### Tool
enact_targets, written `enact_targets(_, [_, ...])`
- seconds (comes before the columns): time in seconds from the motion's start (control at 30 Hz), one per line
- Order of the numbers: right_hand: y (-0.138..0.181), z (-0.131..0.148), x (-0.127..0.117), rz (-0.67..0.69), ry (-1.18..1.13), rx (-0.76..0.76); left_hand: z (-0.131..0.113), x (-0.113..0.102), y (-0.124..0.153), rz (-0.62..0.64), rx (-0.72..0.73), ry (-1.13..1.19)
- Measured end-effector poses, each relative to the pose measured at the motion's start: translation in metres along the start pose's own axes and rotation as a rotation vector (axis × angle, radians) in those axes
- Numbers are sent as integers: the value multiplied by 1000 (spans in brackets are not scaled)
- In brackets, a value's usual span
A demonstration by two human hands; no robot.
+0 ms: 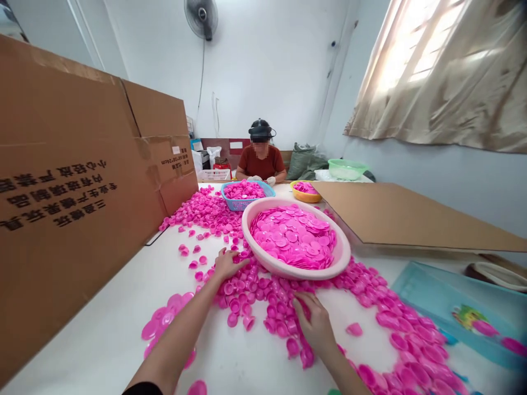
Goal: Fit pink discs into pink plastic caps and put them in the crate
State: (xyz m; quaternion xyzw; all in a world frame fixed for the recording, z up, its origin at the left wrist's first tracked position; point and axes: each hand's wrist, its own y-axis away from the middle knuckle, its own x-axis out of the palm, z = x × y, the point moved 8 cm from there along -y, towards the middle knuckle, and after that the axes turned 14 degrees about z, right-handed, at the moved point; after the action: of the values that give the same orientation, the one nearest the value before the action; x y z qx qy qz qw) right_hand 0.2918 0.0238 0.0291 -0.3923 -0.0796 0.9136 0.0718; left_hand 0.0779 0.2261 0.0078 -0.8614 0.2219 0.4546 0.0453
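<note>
Small pink plastic cups lie loose across the white table in front of me. My left hand reaches over them left of a large pale pink basin, its fingers stretched out and touching the pile. Nearer to me, my right hand rests at the cups below the basin, thumb and fingers apart; its fingertips are partly hidden, and I see nothing held. The basin is heaped with flat pink discs. More pink discs lie beside my left forearm.
A tall cardboard box walls off the left side. Behind the basin stand a blue basket and a yellow bowl. At right are a cardboard sheet and a blue tray. A person sits opposite.
</note>
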Motion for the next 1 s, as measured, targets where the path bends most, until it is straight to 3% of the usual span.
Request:
enact_targets(0.2, [10, 16, 0, 14, -56, -114, -60, 11, 61, 32, 135, 118])
enact_targets(0.3, [15, 19, 0, 30, -75, -160, -91, 15, 108, 48, 213, 41])
enact_targets(0.37, [17, 20, 0, 32, -77, -198, -98, 21, 145, 54, 201, -56])
enact_targets(0.47, [21, 21, 1, 28, -72, -248, -73, 29, 198, 18, 71, -167])
enact_targets(0.63, [33, 47, 19, 174, -32, -355, 27, 34, 252, -22, -356, -234])
enact_targets(0.7, [39, 73, 34, 282, 67, -459, 48, 37, 254, 15, -384, -242])
enact_targets(0.83, [44, 128, 79, 451, 319, -686, 55, 31, 235, -33, -329, -267])
enact_targets(1.0, [23, 150, 137, 488, 471, -682, 64, 4, 193, -123, -342, -257])
